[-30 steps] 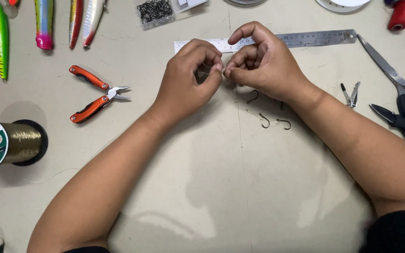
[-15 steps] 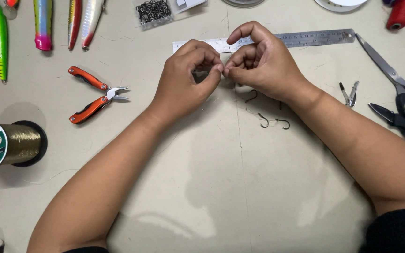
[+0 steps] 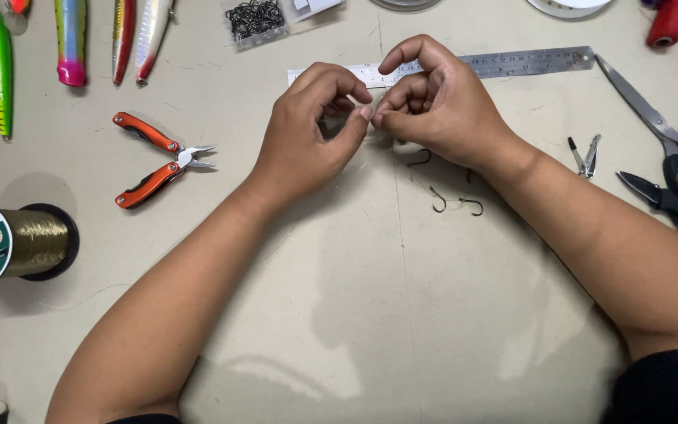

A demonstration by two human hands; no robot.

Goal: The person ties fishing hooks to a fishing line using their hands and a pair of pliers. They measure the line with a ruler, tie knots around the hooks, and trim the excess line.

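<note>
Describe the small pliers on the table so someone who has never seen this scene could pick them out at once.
Start at the big spool of gold line at the table's left edge, then look up and right toward the left hand. The folding pliers lie there alone, handles spread in a V. Their bright orange grips and short silver jaws, pointing right, set them apart from the black-handled scissors on the far right.

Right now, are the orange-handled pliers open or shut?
Open: the orange-handled pliers lie flat on the table with handles splayed apart and metal tips slightly parted.
</note>
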